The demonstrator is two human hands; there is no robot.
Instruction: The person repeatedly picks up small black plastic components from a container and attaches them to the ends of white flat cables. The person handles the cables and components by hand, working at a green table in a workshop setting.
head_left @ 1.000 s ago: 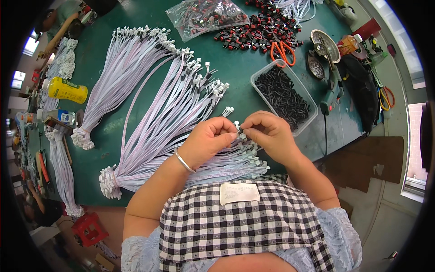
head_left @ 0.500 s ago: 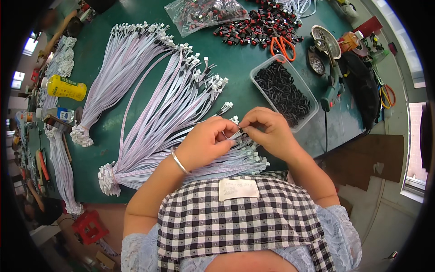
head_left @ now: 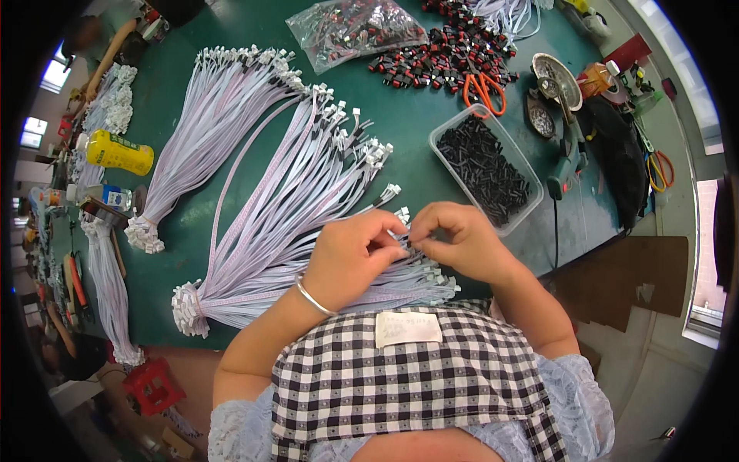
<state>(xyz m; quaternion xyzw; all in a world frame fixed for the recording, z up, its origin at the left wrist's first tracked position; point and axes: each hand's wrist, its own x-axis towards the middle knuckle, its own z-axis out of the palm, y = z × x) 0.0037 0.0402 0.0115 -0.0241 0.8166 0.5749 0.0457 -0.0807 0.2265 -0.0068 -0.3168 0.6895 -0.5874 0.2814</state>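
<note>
Above the near bundle of flat white cables (head_left: 262,223), both hands meet with their fingertips almost touching. My left hand (head_left: 346,254), with a silver bangle at its wrist, is closed in a pinch. Thumb and forefinger of my right hand (head_left: 466,240) are also pinched together, facing it. Whatever lies between the fingertips is too small and hidden to name. White connectors tip the fanned cable ends around the hands, and some carry short black sleeves. Just beyond my right hand is a clear plastic tub (head_left: 536,202) full of small black tubes (head_left: 485,165).
A second cable bundle (head_left: 204,146) lies at the far left beside a yellow bottle (head_left: 121,152). Orange-handled scissors (head_left: 485,94) rest by a heap of red-and-black parts (head_left: 443,58) and a clear bag (head_left: 354,35). On the right are a metal dish (head_left: 566,69) and a green corded tool (head_left: 568,165).
Both hands have come slightly nearer to me, and the left fingertips have drawn a little apart from the right ones. The whole view has shifted slightly.
</note>
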